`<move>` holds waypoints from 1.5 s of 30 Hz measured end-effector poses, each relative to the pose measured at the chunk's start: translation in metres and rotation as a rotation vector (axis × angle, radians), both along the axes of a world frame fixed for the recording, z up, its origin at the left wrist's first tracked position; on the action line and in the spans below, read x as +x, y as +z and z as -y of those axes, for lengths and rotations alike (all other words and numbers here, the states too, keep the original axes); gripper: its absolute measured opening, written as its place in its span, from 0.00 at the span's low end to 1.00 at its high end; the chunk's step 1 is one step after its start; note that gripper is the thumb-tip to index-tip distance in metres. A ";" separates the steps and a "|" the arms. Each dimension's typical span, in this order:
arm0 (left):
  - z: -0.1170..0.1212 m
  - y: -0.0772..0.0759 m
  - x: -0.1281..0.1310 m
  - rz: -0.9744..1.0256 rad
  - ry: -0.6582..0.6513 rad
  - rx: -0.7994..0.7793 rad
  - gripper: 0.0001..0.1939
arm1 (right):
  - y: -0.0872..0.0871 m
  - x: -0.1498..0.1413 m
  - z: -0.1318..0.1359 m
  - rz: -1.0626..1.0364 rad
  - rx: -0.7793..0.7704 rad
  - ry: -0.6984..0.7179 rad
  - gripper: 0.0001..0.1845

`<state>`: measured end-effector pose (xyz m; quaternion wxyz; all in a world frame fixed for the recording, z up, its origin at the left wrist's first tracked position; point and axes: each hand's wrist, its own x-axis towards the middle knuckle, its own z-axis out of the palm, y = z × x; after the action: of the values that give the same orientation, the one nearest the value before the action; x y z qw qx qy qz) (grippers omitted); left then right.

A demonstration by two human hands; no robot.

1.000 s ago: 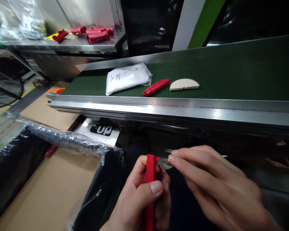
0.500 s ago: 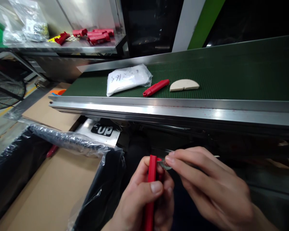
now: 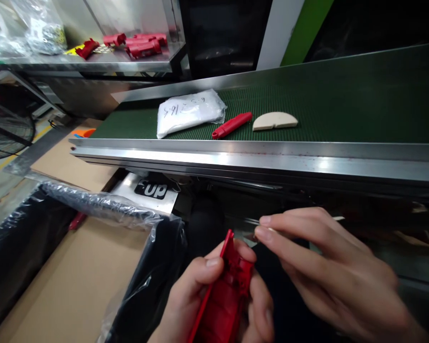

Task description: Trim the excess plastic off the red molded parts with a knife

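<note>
My left hand [image 3: 214, 286] is closed around a hollow red plastic casing [image 3: 219, 309], its thumb on one side wall and its fingers behind the other. The open inside of the casing faces up, and ribs and small holes show near its far end. To the right, my right hand [image 3: 329, 267] pinches a small thin piece [image 3: 256, 236] between thumb and fingers. Only its tip shows, close to the casing but apart from it; its kind is hard to make out.
Ahead runs a green conveyor belt [image 3: 343, 109] with a metal edge rail [image 3: 236, 157]. On it lie a white packet [image 3: 189, 113], a red plastic part [image 3: 232, 126] and a cream half-round piece [image 3: 275, 121]. A plastic-lined box [image 3: 93, 271] stands at left; red casings [image 3: 143, 47] lie on a metal shelf.
My left hand has turned the red casing from its narrow edge to its open inside. My right hand has drawn back to the right, away from the casing.
</note>
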<state>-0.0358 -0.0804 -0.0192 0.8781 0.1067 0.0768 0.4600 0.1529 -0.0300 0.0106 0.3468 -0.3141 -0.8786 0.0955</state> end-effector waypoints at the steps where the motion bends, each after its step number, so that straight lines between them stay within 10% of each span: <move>1: 0.000 -0.001 -0.001 -0.022 -0.013 -0.036 0.19 | 0.001 -0.001 0.000 0.003 0.009 0.012 0.20; 19: 0.003 0.012 -0.010 -0.220 0.024 -0.257 0.17 | -0.012 -0.003 -0.008 -0.016 0.125 0.104 0.16; 25: 0.005 0.012 -0.017 -0.355 -0.386 -0.192 0.21 | 0.002 0.008 -0.011 -0.098 0.108 -0.184 0.29; 30: -0.003 0.006 -0.015 -0.133 -0.113 -0.354 0.22 | 0.005 0.003 -0.003 -0.125 -0.050 -0.233 0.22; 36: -0.041 0.021 -0.013 -0.316 0.304 -0.384 0.15 | -0.001 -0.021 0.028 -0.046 -0.151 -0.006 0.18; 45: -0.050 0.028 -0.006 -0.381 0.396 -0.226 0.15 | -0.008 -0.034 0.035 0.018 -0.113 0.056 0.15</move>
<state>-0.0414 -0.0305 0.0087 0.7474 0.0758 0.3102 0.5827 0.1188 -0.0645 0.0022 0.3178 -0.3091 -0.8834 0.1517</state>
